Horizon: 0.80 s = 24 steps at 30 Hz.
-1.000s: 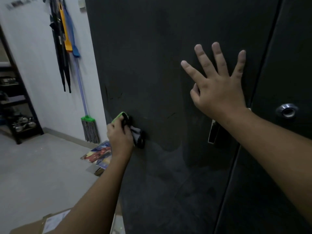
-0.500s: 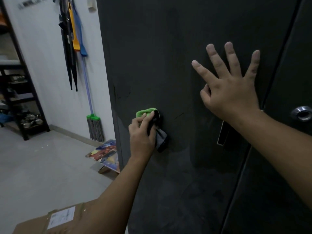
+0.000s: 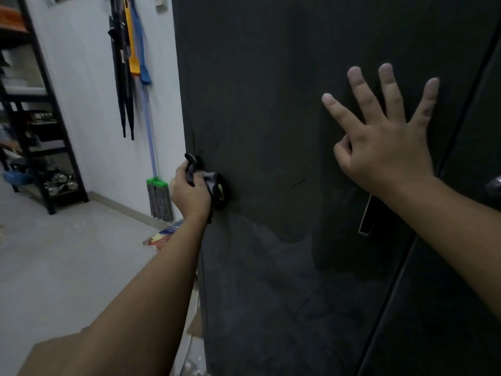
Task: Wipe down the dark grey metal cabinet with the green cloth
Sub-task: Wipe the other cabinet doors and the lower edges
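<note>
Looking out from the head view: the green cloth [image 3: 215,189] is found bunched up and clutched in the left hand [image 3: 189,195], fingers curled round it. The cloth is pressed against the dark grey metal cabinet [image 3: 271,90], close to the door's left edge, about mid-height. Only a thin streak of green is seen; the rest of the bundle reads dark and grey. The right hand [image 3: 387,150] is laid flat on the same door, further right and higher, fingers straight and spread wide, nothing held. Just below that wrist a recessed handle [image 3: 367,221] is noted, partly covered by the forearm. A round metal lock [image 3: 494,184] is glimpsed on the next door, at the right border. A duller, greyer patch is noted on the lower door, below both hands. To the left, a mop [image 3: 160,198] with a green clamp is set against the white wall [image 3: 81,104], and long dark umbrellas [image 3: 123,77] are hung above it. A black shelf rack [image 3: 46,118] is placed far left. Coloured printed sheets [image 3: 162,237] are seen lying on the grey floor [image 3: 67,253] near the cabinet's foot
</note>
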### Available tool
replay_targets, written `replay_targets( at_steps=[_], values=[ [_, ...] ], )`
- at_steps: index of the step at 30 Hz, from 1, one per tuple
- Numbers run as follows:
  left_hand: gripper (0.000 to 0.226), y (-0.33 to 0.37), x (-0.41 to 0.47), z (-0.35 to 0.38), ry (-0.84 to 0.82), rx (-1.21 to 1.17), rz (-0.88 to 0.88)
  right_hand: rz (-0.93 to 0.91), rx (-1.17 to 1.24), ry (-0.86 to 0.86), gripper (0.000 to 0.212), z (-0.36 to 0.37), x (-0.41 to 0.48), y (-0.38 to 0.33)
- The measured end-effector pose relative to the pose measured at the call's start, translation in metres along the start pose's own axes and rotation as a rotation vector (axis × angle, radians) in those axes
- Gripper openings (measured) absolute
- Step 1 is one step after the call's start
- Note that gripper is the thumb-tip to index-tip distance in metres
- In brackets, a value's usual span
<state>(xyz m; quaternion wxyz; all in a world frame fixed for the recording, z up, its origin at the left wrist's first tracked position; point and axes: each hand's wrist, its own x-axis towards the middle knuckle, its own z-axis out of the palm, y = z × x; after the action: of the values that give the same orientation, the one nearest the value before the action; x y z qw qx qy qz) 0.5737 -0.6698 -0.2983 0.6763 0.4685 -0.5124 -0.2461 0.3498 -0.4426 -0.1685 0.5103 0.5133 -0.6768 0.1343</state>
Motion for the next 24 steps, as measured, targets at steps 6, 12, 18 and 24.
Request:
replay_targets(
  at_steps=[6,12,18,24],
  values=[
    [0.032,-0.029,-0.039,-0.004,-0.012,0.061,-0.125,0.001,-0.004,-0.008,0.067,-0.001,-0.001,-0.002],
    [0.027,-0.073,-0.087,-0.016,-0.15,0.132,-0.242,-0.006,-0.031,-0.03,0.067,-0.002,-0.001,0.0],
    [0.035,-0.03,-0.085,-0.002,-0.161,-0.027,0.014,-0.008,0.034,-0.013,0.064,-0.003,-0.002,0.0],
    [0.037,0.05,-0.119,0.031,-0.06,-0.166,0.183,-0.004,0.127,0.003,0.061,-0.005,-0.001,0.001]
  ],
)
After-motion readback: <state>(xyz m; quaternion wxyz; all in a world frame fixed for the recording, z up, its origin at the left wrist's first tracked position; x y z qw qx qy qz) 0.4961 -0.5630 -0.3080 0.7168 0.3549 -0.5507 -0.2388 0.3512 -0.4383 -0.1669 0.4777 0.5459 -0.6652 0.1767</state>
